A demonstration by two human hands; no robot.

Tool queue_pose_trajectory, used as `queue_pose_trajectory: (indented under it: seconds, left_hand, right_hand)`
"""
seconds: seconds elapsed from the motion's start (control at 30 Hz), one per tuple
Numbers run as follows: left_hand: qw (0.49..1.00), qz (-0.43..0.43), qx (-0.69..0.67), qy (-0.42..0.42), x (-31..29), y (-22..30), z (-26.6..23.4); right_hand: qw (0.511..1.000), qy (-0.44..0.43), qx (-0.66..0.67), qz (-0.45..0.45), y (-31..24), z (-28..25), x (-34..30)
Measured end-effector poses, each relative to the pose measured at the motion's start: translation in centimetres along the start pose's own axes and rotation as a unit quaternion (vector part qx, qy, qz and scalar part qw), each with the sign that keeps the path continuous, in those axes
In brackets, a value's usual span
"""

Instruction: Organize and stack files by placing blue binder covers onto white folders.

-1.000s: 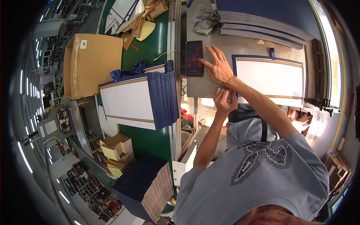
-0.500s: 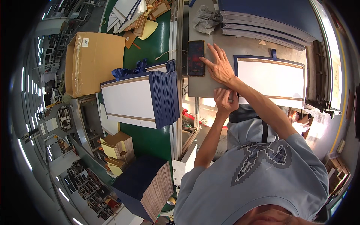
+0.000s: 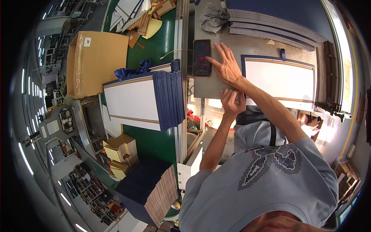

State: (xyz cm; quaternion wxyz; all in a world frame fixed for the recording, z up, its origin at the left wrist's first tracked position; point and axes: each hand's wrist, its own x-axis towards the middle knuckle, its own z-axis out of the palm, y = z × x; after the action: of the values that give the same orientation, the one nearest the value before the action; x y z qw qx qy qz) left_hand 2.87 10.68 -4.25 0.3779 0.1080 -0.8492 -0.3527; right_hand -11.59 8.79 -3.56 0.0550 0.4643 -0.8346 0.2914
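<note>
A dark smartphone [image 3: 202, 58] lies screen up on the grey worktable. My right hand [image 3: 228, 69] is just right of it, fingers spread, the thumb on the screen. Below my right wrist, at the table's near edge, my left hand [image 3: 232, 101] is closed with its fingers curled; I cannot make out whether anything is in them. Right of my right hand lies a white panel with a navy border and a blue ribbon tab [image 3: 279, 80]. My right forearm passes over its lower left corner.
A crumpled grey cloth [image 3: 211, 18] and a stack of navy boards [image 3: 274, 17] sit farther back. On the green belt [image 3: 154, 145] at left are a cardboard box [image 3: 101, 63], white-faced navy panels [image 3: 133, 101] with ribbons, and a tall navy stack [image 3: 145, 183].
The whole view has shifted very slightly. My right thumb stays at the phone's screen, and my left hand keeps its curled pose below the wrist.
</note>
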Motion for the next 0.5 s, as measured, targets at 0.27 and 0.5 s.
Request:
queue_pose_trajectory:
  seconds: [0.27, 0.5]
  left_hand:
    - [1.000, 0.005, 0.001, -0.008, -0.08, -0.01, -0.06]
    - [1.000, 0.003, 0.009, -0.011, -0.12, 0.09, -0.07]
  right_hand:
    - [1.000, -0.001, 0.000, 0.002, 0.04, 0.01, -0.02]
    - [1.000, 0.005, 0.005, 0.000, 0.02, 0.02, 0.04]
